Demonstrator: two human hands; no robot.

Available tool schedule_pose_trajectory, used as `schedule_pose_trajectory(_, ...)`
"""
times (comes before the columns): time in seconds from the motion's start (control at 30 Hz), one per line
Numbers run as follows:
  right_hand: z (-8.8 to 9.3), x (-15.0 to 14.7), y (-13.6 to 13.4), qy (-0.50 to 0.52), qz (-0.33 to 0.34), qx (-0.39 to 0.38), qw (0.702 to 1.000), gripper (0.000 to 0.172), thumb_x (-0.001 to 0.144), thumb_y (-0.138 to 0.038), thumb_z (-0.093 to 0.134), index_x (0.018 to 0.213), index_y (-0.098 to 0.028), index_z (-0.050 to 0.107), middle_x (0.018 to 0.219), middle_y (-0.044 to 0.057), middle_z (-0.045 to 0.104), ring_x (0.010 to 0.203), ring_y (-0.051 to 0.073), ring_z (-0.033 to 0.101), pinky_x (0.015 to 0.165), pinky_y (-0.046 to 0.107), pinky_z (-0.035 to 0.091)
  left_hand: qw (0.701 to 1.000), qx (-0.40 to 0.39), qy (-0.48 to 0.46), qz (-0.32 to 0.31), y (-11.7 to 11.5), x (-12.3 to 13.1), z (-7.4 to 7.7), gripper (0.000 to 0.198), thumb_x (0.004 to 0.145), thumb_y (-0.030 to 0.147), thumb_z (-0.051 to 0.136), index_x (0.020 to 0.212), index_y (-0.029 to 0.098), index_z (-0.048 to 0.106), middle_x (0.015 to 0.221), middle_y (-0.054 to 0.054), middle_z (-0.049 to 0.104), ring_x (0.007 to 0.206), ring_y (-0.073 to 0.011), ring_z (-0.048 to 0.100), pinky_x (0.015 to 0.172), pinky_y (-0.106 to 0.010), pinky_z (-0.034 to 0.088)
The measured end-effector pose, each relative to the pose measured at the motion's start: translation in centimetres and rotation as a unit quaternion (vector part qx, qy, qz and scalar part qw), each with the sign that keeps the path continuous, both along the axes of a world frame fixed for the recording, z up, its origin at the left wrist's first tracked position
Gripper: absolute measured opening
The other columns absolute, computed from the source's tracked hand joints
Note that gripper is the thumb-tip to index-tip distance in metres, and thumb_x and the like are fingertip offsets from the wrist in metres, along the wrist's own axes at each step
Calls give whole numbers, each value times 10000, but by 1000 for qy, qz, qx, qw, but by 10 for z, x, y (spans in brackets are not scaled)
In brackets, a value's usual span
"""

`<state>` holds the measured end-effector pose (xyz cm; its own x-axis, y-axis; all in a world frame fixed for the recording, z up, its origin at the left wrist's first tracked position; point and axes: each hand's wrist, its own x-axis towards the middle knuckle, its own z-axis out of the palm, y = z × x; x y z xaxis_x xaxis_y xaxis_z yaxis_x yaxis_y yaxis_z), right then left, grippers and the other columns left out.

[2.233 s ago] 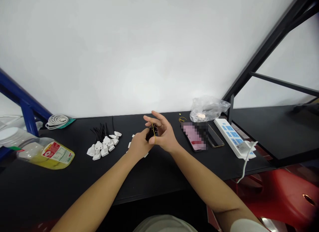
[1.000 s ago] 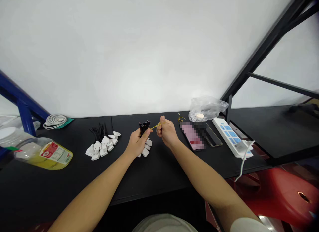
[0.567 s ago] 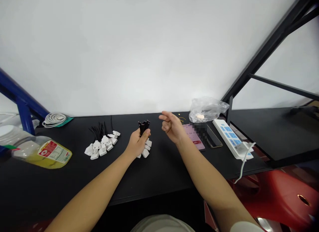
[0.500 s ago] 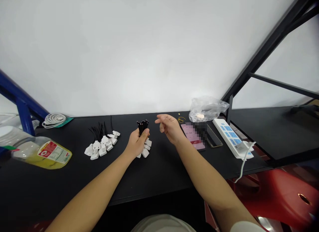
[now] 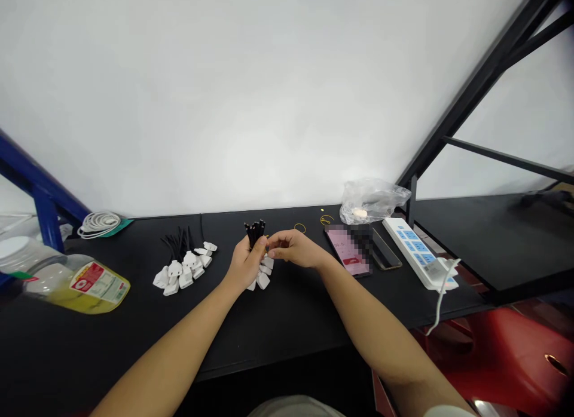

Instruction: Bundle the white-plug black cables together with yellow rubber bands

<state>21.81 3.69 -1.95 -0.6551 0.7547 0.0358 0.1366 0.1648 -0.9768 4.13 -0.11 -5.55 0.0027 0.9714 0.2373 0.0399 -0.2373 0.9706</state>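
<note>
My left hand [image 5: 244, 263] is closed round a bundle of short black cables [image 5: 255, 230]. Their cut ends stick up above the fist, and white plugs [image 5: 262, 279] hang out below it. Close against the bundle, my right hand [image 5: 291, 248] has its thumb and fingers pinched together. A thin yellow trace, like a rubber band [image 5: 267, 237], shows at those fingertips; most of it is hidden. Just behind the right hand, a yellow rubber band [image 5: 300, 228] lies on the black table [image 5: 269, 327]. To the left rests a pile of similar cables with white plugs [image 5: 185, 272].
On the left stand a jar of yellow liquid [image 5: 89, 285] and a coiled white cable [image 5: 99, 223]. At the right lie two phones [image 5: 343, 244], a power strip [image 5: 417, 250], a plastic bag [image 5: 374, 199] and another yellow band [image 5: 326, 220]. A red stool [image 5: 506, 351] is below.
My right hand has moved left and down to the bundle, and its fingers have closed. A rubber band on the table has come into sight behind it. The left hand keeps its hold.
</note>
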Motion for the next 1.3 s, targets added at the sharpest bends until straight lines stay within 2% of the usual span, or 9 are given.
schedule_pose_trajectory(0.1, -3, -2, -2, -17, -3, 31, 999, 245, 788, -384, 746, 830, -146, 708, 748, -1, 658, 662, 108, 538, 642, 247, 427, 1000, 2, 4, -1, 0, 0, 0, 419, 914, 565, 550, 814, 160, 588, 607, 43, 463, 519, -83, 396, 502, -213, 338)
schedule_pose_trajectory(0.2, 1, -1, -3, 5, 7, 16, 1000, 215, 793, -363, 738, 789, -154, 685, 670, -27, 606, 590, 91, 497, 576, 231, 389, 1000, 3, 0, -5, -1, 1, 2, 405, 896, 565, 583, 895, 162, 615, 624, 41, 484, 526, -86, 412, 509, -214, 343)
schedule_pose_trajectory(0.3, 10, 8, 1, 82, -88, 15, 993, 214, 791, -365, 739, 780, -164, 665, 646, -31, 599, 522, 80, 462, 511, 224, 351, 1000, -5, -23, -15, -1, 2, 2, 418, 879, 569, 608, 959, 159, 619, 596, 57, 458, 508, -84, 398, 504, -212, 330)
schedule_pose_trajectory(0.37, 14, 16, 6, 143, -160, 30, 976, 206, 788, -357, 742, 774, -172, 650, 656, -28, 612, 508, 77, 466, 503, 224, 354, 999, -16, -34, -24, -1, 2, 1, 435, 876, 588, 598, 910, 155, 612, 561, 70, 416, 483, -78, 371, 490, -211, 308)
schedule_pose_trajectory(0.47, 18, 26, 12, 201, -225, 36, 953, 218, 768, -355, 753, 738, -182, 625, 610, -37, 587, 480, 75, 452, 485, 222, 350, 998, -32, -35, -31, -1, 3, 0, 456, 870, 611, 587, 845, 156, 590, 531, 81, 375, 456, -71, 332, 465, -207, 266)
schedule_pose_trajectory(0.67, 25, 32, 16, 285, -299, 4, 911, 224, 750, -336, 742, 709, -200, 569, 560, -55, 524, 443, 72, 425, 452, 218, 343, 998, -33, -30, -33, -2, 2, 1, 468, 862, 620, 591, 851, 152, 587, 538, 79, 378, 455, -69, 326, 452, -205, 256)
schedule_pose_trajectory(0.87, 40, 56, 22, 398, -375, 21, 837, 295, 741, -334, 733, 721, -219, 462, 600, -78, 442, 445, 60, 402, 433, 201, 345, 999, -21, -4, -27, -3, 2, 2, 466, 866, 622, 574, 845, 157, 599, 546, 73, 391, 462, -73, 342, 457, -204, 276)
schedule_pose_trajectory(1.0, 42, 69, 26, 442, -389, 14, 808, 309, 709, -293, 747, 717, -214, 449, 599, -83, 447, 441, 47, 398, 423, 181, 334, 999, -20, 25, -19, -4, 2, 3, 451, 885, 603, 553, 848, 157, 610, 559, 66, 388, 487, -83, 351, 463, -207, 274)
schedule_pose_trajectory(1.3, 42, 70, 26, 444, -397, 27, 803, 304, 730, -291, 737, 718, -213, 444, 593, -88, 428, 438, 48, 393, 417, 188, 330, 999, -25, 30, -23, -4, 2, 3, 462, 873, 624, 560, 825, 165, 581, 576, 62, 395, 502, -94, 358, 487, -219, 276)
